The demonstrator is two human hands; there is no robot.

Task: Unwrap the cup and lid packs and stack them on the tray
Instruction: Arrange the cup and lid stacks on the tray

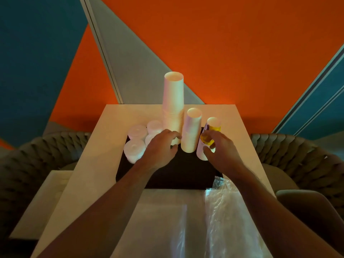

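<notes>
A black tray (178, 175) lies on the pale table. On it stand a tall stack of white cups (173, 101), a middle stack (192, 129) and a short stack with a yellow and purple print (212, 127). Several stacks of white lids (135, 149) sit at the tray's left end. My left hand (160, 148) reaches over the tray, its fingertips at the base of the tall stack. My right hand (217, 149) curls its fingers and thumb round the short printed stack.
Crumpled clear plastic wrap (227, 211) and a flat clear sheet (158, 226) lie on the near part of the table (115, 127). Padded grey chairs (297, 155) stand at both sides. An orange and blue wall (242, 53) rises right behind the table.
</notes>
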